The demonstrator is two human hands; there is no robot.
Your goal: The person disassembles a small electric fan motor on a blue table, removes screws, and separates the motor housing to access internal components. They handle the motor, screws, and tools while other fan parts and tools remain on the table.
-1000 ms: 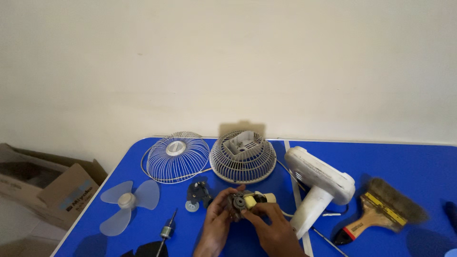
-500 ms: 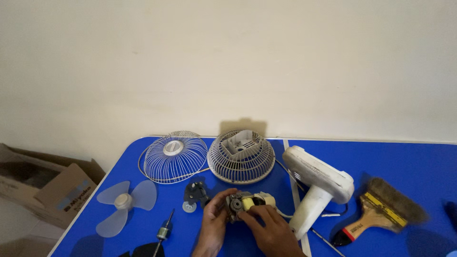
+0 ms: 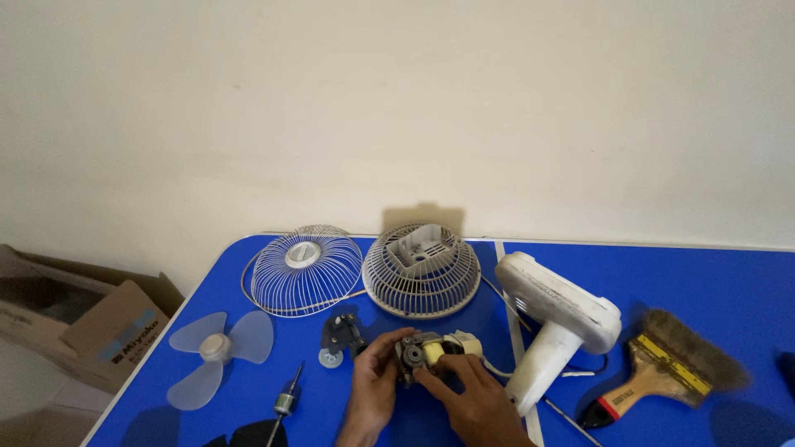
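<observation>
Tabletop (image 3: 712, 273) in blue carries a dismantled fan, and the white fan stand (image 3: 556, 327) lying on its side serves as landmark. Left of the stand the rear wire guard (image 3: 421, 269) sits dome up, with the front guard (image 3: 306, 269) further left, both laid flat so they stay put. Far left lies the pale blade (image 3: 214, 352); right of the stand rests a worn paintbrush (image 3: 662, 374). Just left of the stand's base, the left hand (image 3: 373, 389) and right hand (image 3: 472, 397) pinch the small motor (image 3: 426, 352) from both sides, steadying it above the table, its white cord trailing toward the stand. Beside the left hand lie a dark bracket (image 3: 339, 334) and a screwdriver (image 3: 286, 404).
</observation>
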